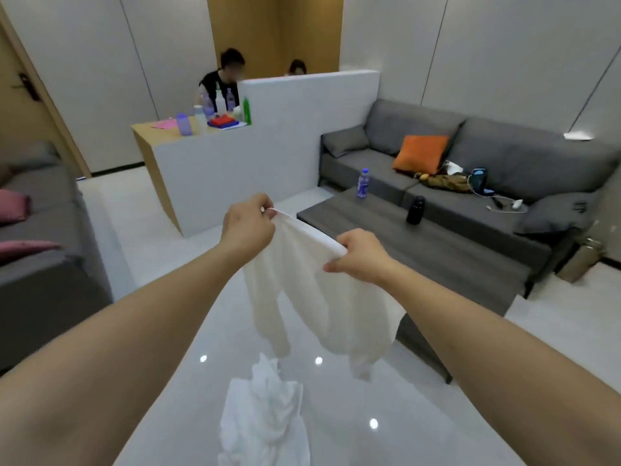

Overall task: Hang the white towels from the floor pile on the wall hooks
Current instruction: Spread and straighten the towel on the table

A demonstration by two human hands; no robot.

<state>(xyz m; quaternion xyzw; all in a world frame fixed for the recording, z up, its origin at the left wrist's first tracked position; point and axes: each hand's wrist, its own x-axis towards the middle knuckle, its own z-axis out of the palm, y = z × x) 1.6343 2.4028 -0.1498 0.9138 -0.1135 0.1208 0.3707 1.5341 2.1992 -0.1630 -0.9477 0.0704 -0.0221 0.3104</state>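
1 white towel (312, 297) is pinched along its top hem by the left hand (247, 227) and the right hand (361, 253), held above the pile (265, 418) on the floor (437, 398); it must next be carried to hooks, which are not seen here.

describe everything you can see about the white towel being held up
The white towel looks soft, plain and limp. Its top hem is stretched between the left hand and the right hand, each pinching a corner. The rest hangs in loose folds above the floor pile, apparently not touching it.
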